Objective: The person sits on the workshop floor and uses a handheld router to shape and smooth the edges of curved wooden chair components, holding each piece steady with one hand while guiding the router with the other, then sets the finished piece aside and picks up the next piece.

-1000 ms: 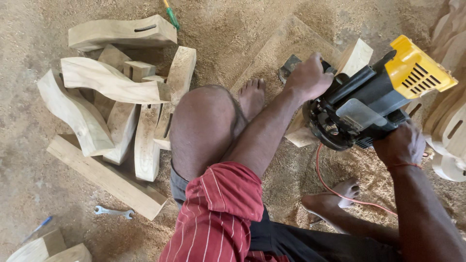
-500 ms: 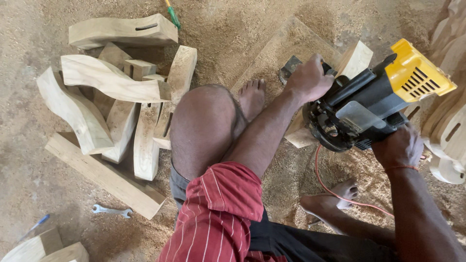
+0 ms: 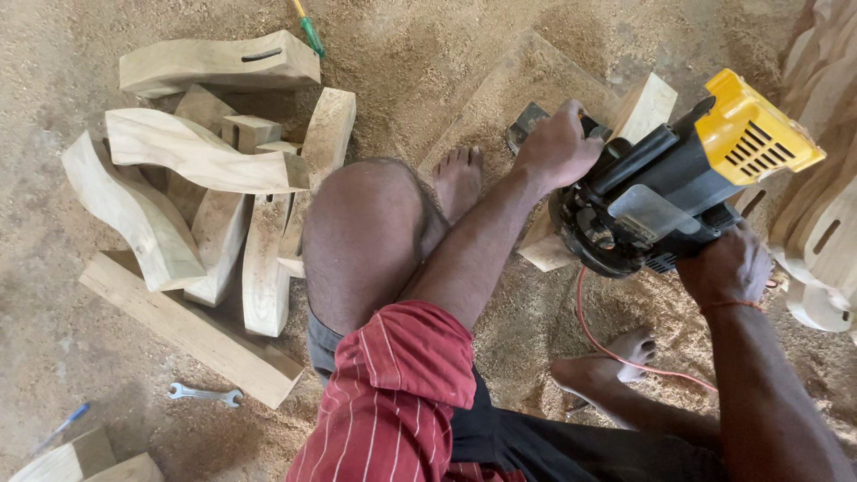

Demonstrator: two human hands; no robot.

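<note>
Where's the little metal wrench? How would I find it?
Start at the big pile of curvy wooden pieces on the sawdust floor, then go down to the long straight plank at its lower edge. Just below that plank lies the wrench, flat on the sawdust. It is the only small, shiny silver thing there; everything around it is pale wood.

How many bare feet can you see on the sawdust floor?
2. One foot lies beyond the bent knee, beside the left hand on the power tool. The other foot lies below the tool, by the red cord.
</note>
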